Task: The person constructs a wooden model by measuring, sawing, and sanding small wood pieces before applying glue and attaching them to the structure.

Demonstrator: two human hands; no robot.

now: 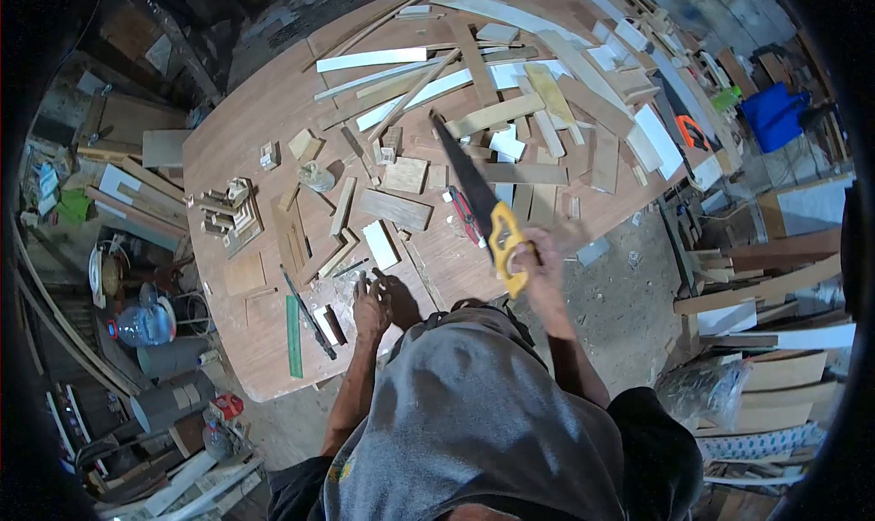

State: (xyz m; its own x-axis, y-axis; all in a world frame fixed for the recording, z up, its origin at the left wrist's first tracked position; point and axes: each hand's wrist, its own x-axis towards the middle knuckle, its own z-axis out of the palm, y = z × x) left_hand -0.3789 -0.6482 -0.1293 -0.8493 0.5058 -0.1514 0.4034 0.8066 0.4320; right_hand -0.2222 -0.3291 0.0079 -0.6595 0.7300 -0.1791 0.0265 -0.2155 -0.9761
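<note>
My right hand (540, 268) is closed round the yellow handle of a handsaw (472, 175). The dark blade slants up and left over the table, overlapping several wood pieces in this view. Just left of the handle lies a red and black tool (466, 216). My left hand (372, 307) rests at the table's near side, fingers stretched forward and holding nothing. A white-faced wooden block (381, 245) lies beyond its fingertips. Close by are a thin dark pencil-like stick (350, 268) and a small dark-and-white block (330, 325).
Wood offcuts (474, 92) cover the far side of the wooden table (264, 375). A stepped wooden model (239, 213), a clear jar (316, 176) and a green strip (293, 336) are at left. Another saw with an orange handle (691, 133) lies at the right edge. Stacked boards (775, 284) stand at right.
</note>
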